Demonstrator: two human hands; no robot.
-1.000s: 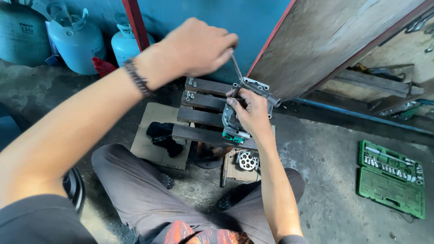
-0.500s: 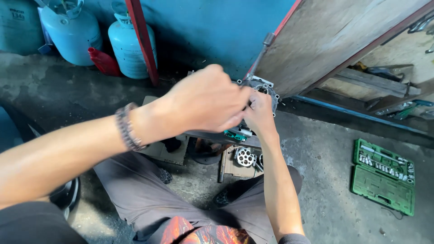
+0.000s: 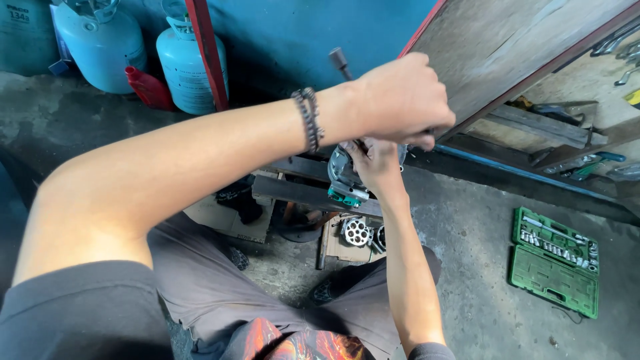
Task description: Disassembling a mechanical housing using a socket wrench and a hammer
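Note:
My left hand (image 3: 400, 100) is closed in a fist around a dark metal tool handle (image 3: 340, 63) whose end sticks up past the knuckles. Under it my right hand (image 3: 373, 163) grips a round grey metal compressor body (image 3: 343, 180) with a small green part, resting on dark wooden slats (image 3: 300, 193). My left forearm, with a dark beaded bracelet, crosses the middle of the view and hides most of the part's top.
A round metal piece with several holes (image 3: 355, 231) lies on cardboard by my knees. An open green socket set case (image 3: 555, 260) sits on the concrete at right. Two pale blue gas cylinders (image 3: 190, 63) and a red post stand at the back. A wooden board leans at upper right.
My left hand has swung from left to right across the part with the tool handle, now above my right hand. The view has tilted slightly.

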